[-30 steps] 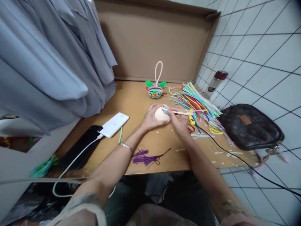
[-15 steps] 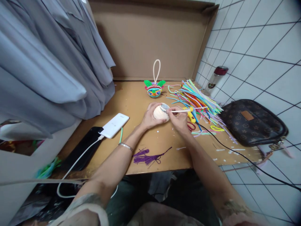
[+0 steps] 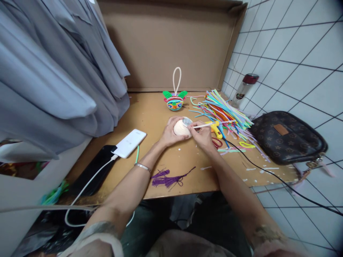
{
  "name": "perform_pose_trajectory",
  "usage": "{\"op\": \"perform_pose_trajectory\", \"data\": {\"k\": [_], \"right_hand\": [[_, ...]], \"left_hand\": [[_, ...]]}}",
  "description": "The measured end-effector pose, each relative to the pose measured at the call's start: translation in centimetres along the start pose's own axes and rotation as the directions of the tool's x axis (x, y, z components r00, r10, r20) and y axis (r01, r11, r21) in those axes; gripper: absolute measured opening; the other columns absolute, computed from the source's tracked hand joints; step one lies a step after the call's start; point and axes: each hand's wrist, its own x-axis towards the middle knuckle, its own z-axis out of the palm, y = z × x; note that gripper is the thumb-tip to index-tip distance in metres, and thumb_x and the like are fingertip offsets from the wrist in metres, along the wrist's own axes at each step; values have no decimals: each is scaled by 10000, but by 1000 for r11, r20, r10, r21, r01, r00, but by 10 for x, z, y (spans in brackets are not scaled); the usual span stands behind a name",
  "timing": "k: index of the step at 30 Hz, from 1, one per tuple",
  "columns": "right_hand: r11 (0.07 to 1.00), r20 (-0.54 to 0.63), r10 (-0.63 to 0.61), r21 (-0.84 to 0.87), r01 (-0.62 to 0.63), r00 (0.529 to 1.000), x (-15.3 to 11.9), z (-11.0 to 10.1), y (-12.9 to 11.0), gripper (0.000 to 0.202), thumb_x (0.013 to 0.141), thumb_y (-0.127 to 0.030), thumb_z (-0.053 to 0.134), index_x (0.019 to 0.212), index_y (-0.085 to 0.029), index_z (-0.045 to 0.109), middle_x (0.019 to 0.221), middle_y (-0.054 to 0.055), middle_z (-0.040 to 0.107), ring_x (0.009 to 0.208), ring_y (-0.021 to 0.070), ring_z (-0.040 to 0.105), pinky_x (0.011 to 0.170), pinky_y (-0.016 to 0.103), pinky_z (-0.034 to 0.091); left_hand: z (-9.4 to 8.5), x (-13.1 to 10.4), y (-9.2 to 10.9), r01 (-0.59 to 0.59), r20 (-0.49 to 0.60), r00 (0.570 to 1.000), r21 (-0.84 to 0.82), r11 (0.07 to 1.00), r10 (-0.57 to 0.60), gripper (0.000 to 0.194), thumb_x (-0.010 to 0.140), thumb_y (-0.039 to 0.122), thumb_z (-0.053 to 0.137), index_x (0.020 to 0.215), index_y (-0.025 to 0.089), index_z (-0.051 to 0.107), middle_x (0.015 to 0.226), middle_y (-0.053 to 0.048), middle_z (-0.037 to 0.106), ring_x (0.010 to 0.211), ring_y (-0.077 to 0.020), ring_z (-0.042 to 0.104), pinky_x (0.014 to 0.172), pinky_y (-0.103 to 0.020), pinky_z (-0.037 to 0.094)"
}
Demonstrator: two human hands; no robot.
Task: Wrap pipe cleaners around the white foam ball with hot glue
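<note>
My left hand (image 3: 169, 133) is wrapped around a cream-coloured ball (image 3: 180, 129) with a round greyish patch at its upper right. Between the fingers of my right hand (image 3: 201, 136) is a white pipe cleaner (image 3: 205, 125), its near end at the edge of that patch and its length stretching right. Behind the ball sits a colourful animal-head ornament (image 3: 174, 102) with green ears and a white loop on top. Right of my right hand lie a yellow glue gun (image 3: 216, 130) and red-handled scissors (image 3: 217, 142), both partly hidden.
A heap of coloured pipe cleaners (image 3: 227, 110) lies at the right, near a clear bottle (image 3: 242, 92) and a brown handbag (image 3: 286, 137). Purple tassels (image 3: 168, 180) are at the front edge. Leftward are a white power bank (image 3: 131, 143) with a cable and a dark phone-like slab (image 3: 92, 171).
My right fingers have shifted very slightly along the patch's edge, and the pipe cleaner tilts a little differently. The left hand still holds the ball. The whole view has moved slightly.
</note>
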Motion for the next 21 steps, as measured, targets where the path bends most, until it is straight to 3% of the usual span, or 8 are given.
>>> {"op": "perform_pose_trajectory", "data": {"k": [9,13,17,21], "right_hand": [[998,18,-63,21,62,998,-2,2,2,164,794,-363,604,689,-241,639,706,19,694,682,183,634,672,309,472],[994,22,-107,23,107,994,-3,1,4,168,824,-351,617,710,-234,654,738,29,705,699,185,643,682,311,486],[995,33,-100,-18,100,994,-4,2,6,148,840,-319,646,720,-234,668,763,28,717,720,181,648,697,303,498],[991,30,-127,-48,129,991,-6,5,6,154,855,-309,648,720,-239,668,767,26,717,711,182,640,697,308,488]], "left_hand": [[-3,0,-3,1,59,998,6,1000,-2,782,697,509,847,1371,242,553,1388,-118,567,1325,-337,541,1186,-531,422],[-5,-1,-2,15,71,997,-66,998,-10,682,882,681,598,1389,227,559,1401,-129,565,1339,-322,535,1190,-501,419],[3,0,1,86,-49,994,-183,979,-96,694,960,762,357,1275,221,657,1317,-132,634,1284,-295,579,1160,-461,444],[14,2,2,174,-168,957,-326,929,-238,608,961,722,433,1149,217,714,1197,-120,694,1200,-280,620,1089,-429,481]]}}
